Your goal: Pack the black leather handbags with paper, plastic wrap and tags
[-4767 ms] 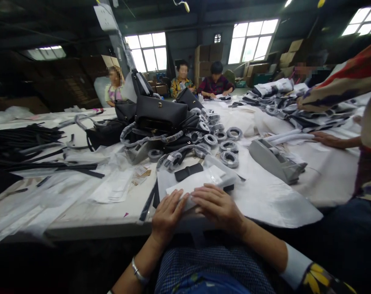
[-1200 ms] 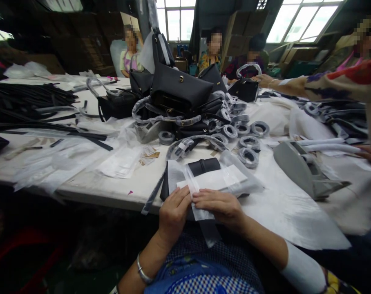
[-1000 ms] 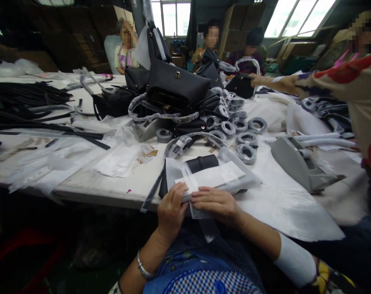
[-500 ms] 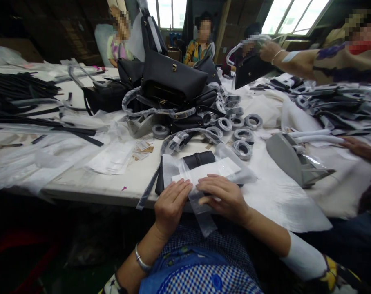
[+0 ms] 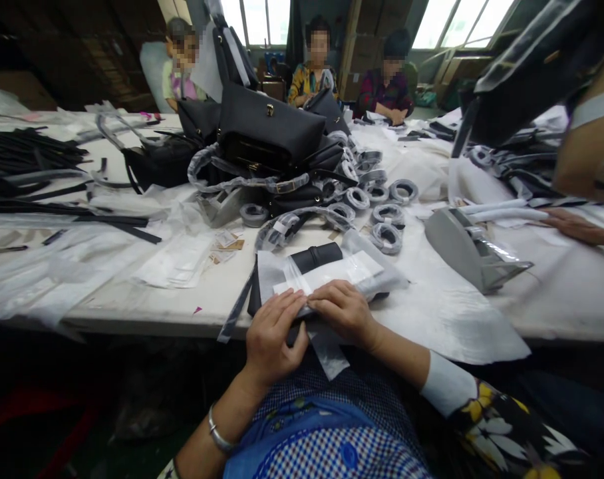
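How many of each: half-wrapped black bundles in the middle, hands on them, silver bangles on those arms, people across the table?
Half-wrapped black bundle: 1
Hands, left hand and right hand: 2
Silver bangle: 1
People opposite, left person, middle person, right person: 3
Total: 7

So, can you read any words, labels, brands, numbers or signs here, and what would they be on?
None can be read.
White sheet in front: no legible lettering.
Small loose cards: too small to read.
Black handbag with gold-coloured clasp: no legible brand.
Background cardboard boxes: any marks too blurred.
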Motion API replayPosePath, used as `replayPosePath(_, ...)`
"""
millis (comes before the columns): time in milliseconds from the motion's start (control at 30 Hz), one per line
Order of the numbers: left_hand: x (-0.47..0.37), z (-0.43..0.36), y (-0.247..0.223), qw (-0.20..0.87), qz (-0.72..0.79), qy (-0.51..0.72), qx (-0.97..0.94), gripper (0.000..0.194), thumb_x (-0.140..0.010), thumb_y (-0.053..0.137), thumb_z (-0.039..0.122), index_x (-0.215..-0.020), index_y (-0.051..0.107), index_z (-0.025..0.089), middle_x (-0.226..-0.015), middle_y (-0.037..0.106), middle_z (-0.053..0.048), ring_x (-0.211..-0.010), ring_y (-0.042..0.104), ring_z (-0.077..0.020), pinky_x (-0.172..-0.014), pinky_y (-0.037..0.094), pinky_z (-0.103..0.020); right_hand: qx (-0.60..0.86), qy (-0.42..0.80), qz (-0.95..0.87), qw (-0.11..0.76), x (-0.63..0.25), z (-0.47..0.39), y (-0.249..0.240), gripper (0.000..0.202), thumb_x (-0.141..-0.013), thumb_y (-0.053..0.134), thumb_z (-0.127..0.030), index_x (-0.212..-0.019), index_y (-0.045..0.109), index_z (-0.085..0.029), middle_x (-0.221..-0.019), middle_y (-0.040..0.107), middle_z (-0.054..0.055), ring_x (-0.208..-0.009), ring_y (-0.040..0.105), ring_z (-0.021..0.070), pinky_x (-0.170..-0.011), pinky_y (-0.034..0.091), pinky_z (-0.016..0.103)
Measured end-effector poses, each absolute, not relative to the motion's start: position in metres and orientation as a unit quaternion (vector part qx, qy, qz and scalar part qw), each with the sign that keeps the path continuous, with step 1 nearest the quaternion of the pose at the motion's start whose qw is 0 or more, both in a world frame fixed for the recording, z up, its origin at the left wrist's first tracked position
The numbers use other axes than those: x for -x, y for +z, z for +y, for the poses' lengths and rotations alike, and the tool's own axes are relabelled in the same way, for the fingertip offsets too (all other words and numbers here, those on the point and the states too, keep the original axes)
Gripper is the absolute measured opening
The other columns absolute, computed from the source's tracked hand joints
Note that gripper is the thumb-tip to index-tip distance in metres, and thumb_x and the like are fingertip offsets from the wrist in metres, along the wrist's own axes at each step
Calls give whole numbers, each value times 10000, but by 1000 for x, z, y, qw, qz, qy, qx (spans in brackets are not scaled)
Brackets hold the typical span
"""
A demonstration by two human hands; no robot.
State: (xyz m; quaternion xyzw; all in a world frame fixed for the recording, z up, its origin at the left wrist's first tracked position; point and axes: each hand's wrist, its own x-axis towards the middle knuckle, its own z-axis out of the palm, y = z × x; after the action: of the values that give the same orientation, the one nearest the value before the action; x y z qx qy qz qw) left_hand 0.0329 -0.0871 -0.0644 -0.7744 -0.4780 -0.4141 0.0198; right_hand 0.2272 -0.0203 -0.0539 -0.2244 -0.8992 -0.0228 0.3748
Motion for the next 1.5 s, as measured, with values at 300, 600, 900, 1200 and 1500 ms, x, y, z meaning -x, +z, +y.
replayPosePath(300, -34, -77, -81, 148, -446, -434, 768, 357, -928, 584, 75, -1258, 627, 203, -1215, 705, -60, -1169, 639, -216, -1010, 497, -396, 210, 53, -912, 349, -232, -22, -39, 115, -953, 565, -191, -1011, 664, -197, -969, 703, 69, -904, 622, 202, -818, 498, 354)
replayPosePath(600, -36, -79, -83, 150, -459, -446, 753, 348, -931, 570, 55, -1223, 659, 221, -1198, 715, -37, -1149, 649, -198, -1014, 484, -374, 272, 10, -947, 172, -191, 48, 2, 317, -985, 551, -273, -1271, 626, -161, -1383, 585, 123, -1371, 426, 315, -1141, 285, 568)
replayPosePath(900, -35, -78, -83, 157, -454, -460, 747, 309, -959, 528, 82, -1199, 676, 208, -1174, 725, -42, -1126, 660, -191, -1003, 496, -363, 242, 19, -970, 18, -157, 60, -7, 254, -991, 529, -256, -1130, 710, -143, -1380, 593, 108, -1435, 328, 306, -1173, 204, 566)
replayPosePath(1200, -35, -79, -85, 135, -447, -468, 750, 314, -960, 539, 94, -1225, 662, 211, -1191, 718, -42, -1151, 649, -192, -1024, 487, -371, 312, 93, -944, 46, -193, 20, -9, 318, -1019, 441, -253, -1255, 647, -196, -1372, 604, 76, -1361, 458, 273, -1140, 294, 539)
replayPosePath(1500, -36, -78, -83, 150, -455, -465, 744, 298, -943, 556, 78, -1181, 680, 207, -1159, 730, -49, -1116, 668, -197, -1002, 506, -372, 258, 9, -965, 39, -164, 42, -4, 378, -1011, 500, -279, -1329, 561, -83, -1263, 661, 172, -1365, 443, 320, -1180, 175, 576)
